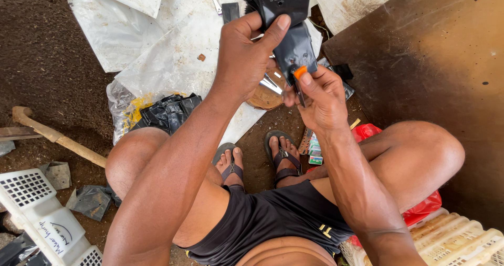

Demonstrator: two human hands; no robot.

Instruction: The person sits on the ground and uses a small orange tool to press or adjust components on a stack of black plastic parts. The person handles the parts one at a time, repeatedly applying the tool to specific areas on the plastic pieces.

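Head view: left hand [244, 61] gripping black plastic bags [286, 14] steady; right hand [320, 95] pinching orange-handled tool [300, 72] vs. bag just below left thumb, prob. cutting.

plastic bags [287, 14]: glossy black
small tool [300, 71]: orange
shorts [273, 218]: black
crate [42, 213]: white, grid-patterned
sheeting [173, 56]: translucent white
soil [47, 61]: dark brown

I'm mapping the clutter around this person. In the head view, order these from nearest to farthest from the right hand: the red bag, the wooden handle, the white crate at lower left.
From the right hand:
1. Red bag, just below it, beside the right knee.
2. Wooden handle, far left on the soil.
3. White crate, lower-left corner.
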